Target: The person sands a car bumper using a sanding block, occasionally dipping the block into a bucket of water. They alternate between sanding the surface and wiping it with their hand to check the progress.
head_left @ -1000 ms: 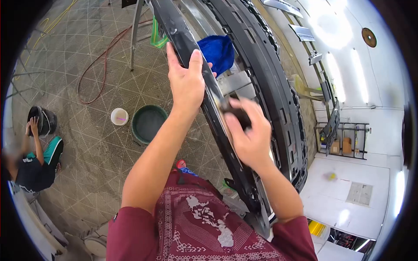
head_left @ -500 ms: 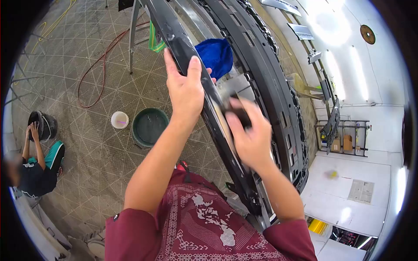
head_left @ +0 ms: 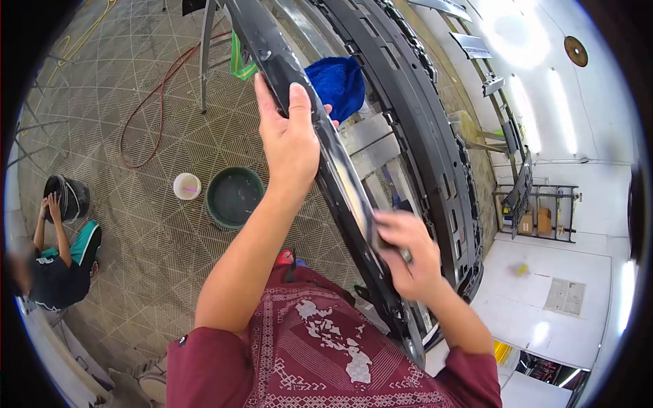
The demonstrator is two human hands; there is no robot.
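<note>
My left hand (head_left: 292,139) grips a long black panel (head_left: 262,37), its thumb on top and its fingertips showing past the right edge. A pale, bare strip (head_left: 350,194) runs along the panel below that hand. At the lower end of the strip is my right hand (head_left: 408,255), blurred, its fingers curled round a small dark object that I cannot make out and pressed against the panel. A blue cloth (head_left: 338,85) lies just right of my left hand. A second long black part (head_left: 408,112) extends beside the panel on the right.
On the patterned floor are a dark green basin (head_left: 235,197), a white tub (head_left: 186,186) and a red hose (head_left: 162,102). At the far left a person (head_left: 61,272) sits with hands at a black bucket (head_left: 73,198). A metal rack (head_left: 551,216) stands at the right wall.
My right hand has slid down along the panel, away from my left hand, and more of the pale strip shows. My left hand keeps its place.
</note>
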